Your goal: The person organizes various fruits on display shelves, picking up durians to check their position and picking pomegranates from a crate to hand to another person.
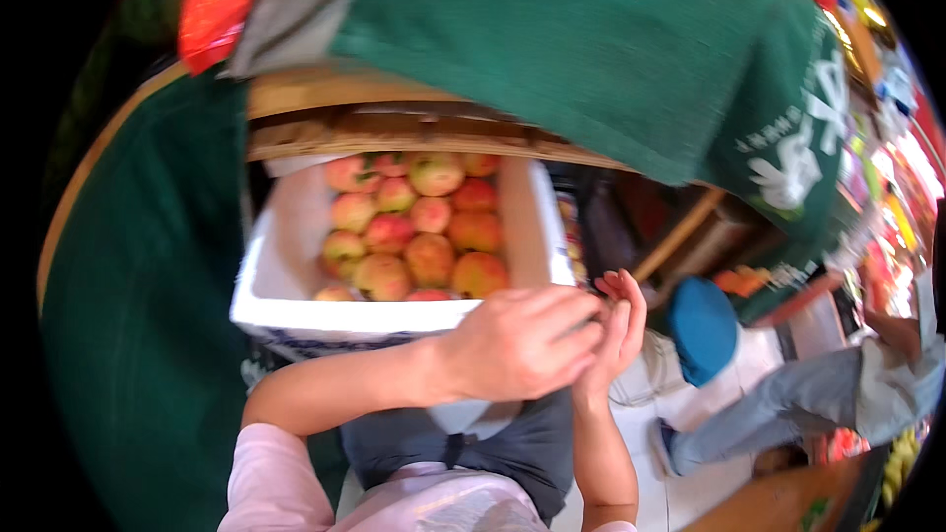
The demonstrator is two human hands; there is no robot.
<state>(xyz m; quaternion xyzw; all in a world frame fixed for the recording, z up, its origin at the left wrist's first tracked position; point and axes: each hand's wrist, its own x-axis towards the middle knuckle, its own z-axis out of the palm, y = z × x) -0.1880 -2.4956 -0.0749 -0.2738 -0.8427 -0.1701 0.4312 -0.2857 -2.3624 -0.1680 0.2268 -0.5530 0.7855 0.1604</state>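
Note:
My left hand reaches across to the right, over the near right corner of a white foam box. Its fingers are curled closed against my right hand, which is raised palm inward with bent fingertips. The two hands touch. Whatever lies between their fingers, if anything, is hidden. Inside the box sit several round red-and-yellow fruits that look like peaches, in uneven rows.
Above the box runs a wooden shelf edge draped with green cloth. A red plastic bag hangs at the far left. To the right stand a blue stool and a person in jeans on the tiled floor.

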